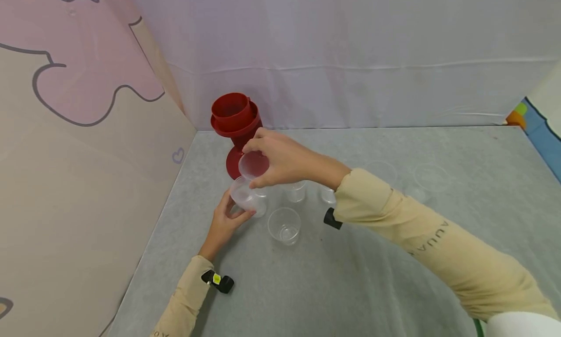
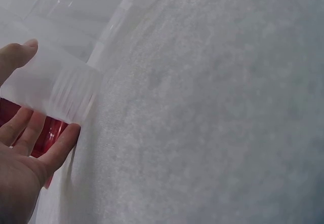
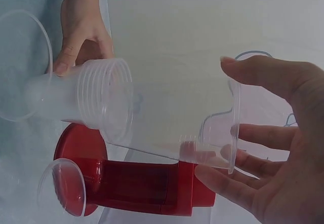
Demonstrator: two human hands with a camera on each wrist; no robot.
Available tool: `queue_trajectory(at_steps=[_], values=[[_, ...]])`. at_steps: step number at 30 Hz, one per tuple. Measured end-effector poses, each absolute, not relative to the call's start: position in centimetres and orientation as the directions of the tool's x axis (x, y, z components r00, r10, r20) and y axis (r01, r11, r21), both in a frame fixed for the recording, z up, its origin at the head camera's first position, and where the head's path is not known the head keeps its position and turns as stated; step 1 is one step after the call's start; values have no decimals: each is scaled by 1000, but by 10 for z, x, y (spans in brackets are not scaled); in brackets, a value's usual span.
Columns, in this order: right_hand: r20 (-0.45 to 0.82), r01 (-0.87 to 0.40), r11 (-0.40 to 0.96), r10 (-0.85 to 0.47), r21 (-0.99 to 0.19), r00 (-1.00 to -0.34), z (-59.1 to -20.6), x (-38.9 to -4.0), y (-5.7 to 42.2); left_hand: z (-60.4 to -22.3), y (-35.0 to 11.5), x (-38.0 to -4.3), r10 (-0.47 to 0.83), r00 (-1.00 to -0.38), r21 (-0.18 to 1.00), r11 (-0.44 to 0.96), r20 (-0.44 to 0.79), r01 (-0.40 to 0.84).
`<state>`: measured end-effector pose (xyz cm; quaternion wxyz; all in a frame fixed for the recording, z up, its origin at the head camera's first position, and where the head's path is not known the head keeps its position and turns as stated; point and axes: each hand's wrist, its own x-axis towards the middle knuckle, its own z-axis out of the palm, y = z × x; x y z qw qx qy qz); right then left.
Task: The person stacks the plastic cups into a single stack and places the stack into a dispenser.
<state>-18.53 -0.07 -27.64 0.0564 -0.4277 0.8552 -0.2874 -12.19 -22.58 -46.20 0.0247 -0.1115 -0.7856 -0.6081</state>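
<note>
My left hand [image 1: 222, 227] holds a stack of clear plastic cups [image 3: 101, 95], thumb on one side and fingers on the other. Several nested rims show at the stack's mouth. With fingers and thumb at its rim, my right hand [image 1: 285, 159] grips one clear plastic cup [image 3: 167, 115]. That cup's base end meets the stack's mouth; how far inside it reaches, I cannot tell. Just behind both hands stands a red holder [image 1: 236, 127] with a wide cup-like top and round foot. One clear cup [image 1: 284, 227] stands upright right of the stack.
More clear cups [image 1: 295, 192] stand behind, partly hidden by my right arm. Faint clear round rims [image 1: 431, 177] lie farther right on the grey tabletop [image 1: 307, 288]. A patterned wall [image 1: 87, 181] borders the left side, and a pale curtain [image 1: 350, 59] the back.
</note>
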Motion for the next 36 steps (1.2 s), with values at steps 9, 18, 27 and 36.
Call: queue_trajectory(at_steps=[9,18,27,36], values=[[117,-702,484,-774,-522,-622,-270,-191,-16,-460,-225,-122,139,-977,955,226,162,190],[74,-685,477,-789,-551,-610,-275,-197,-32,-457,-223,-121,156,-975,967,176,158,185],[6,-673,515,-792,-532,-611,-288,-197,-43,-454,-219,-120,150,-974,966,171,170,195],[-49,-657,539,-791,-526,-610,-304,-197,-49,-450,-217,-121,168,-973,962,195,160,192]])
